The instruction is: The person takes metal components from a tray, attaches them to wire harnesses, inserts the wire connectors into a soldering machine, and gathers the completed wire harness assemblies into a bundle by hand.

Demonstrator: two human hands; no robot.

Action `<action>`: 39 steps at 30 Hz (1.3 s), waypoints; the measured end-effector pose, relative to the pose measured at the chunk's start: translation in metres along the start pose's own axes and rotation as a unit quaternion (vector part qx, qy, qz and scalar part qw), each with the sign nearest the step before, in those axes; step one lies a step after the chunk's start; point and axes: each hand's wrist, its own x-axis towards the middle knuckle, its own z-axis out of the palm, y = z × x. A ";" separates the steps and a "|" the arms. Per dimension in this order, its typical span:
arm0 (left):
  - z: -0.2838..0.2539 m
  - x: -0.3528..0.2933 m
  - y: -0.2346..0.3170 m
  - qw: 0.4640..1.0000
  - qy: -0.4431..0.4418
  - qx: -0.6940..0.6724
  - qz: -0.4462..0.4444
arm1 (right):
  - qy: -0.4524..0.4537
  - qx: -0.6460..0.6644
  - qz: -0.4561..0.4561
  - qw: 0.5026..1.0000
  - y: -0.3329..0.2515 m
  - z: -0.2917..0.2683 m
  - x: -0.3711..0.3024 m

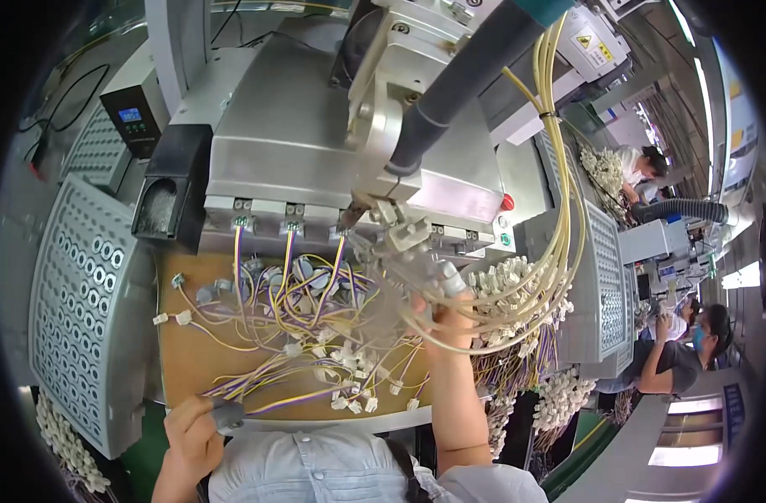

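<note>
My left hand (192, 438) is at the near left edge of the brown work surface (186, 360). Its fingers, one in a grey finger cot (227, 416), are pinched at the end of a purple and yellow wire lead (303, 401). My right hand (451, 310) reaches up under the machine head (399, 235), a grey cot on one fingertip. Blur and pale tubes hide most of its fingers, so its hold cannot be made out. Three small green boards (292, 226) sit along the machine's front edge, with leads hanging from them. Leads with white connectors (353, 360) lie between my hands.
Grey trays of round metal-ringed parts stand at left (81, 310) and right (605, 277). A pile of white connectors (517, 289) lies right of my right forearm. A dark pipe (467, 84) and pale tubes (567, 168) cross above. Two people (685, 352) sit farther right.
</note>
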 end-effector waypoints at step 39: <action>-0.210 -0.008 -0.264 0.817 -0.060 0.460 -0.341 | -0.380 -0.266 0.177 0.868 0.005 0.096 -0.027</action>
